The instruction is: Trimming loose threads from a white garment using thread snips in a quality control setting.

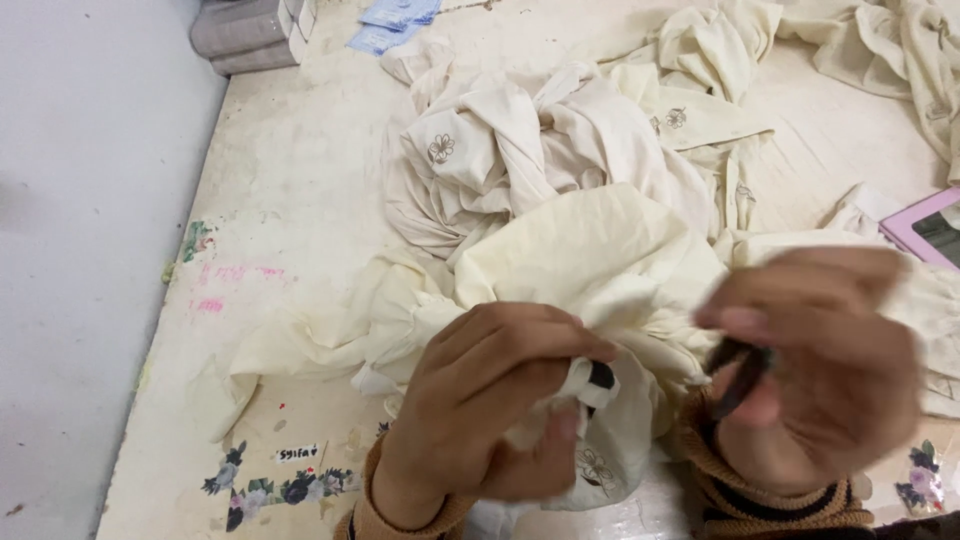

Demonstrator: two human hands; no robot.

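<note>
The left hand (490, 410) is pinching a bit of cream cloth (600, 270) near a small black mark, fingers pressed together. The blurry right hand (810, 370) is gripping a dark small tool (740, 375). More cloth is waiting in 1 big pile (520, 150) on the table (290, 200).

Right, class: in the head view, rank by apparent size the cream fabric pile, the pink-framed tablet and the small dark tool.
1. Cream fabric pile
2. Pink-framed tablet, partly cut off
3. Small dark tool, blurred and nearest the camera
</note>
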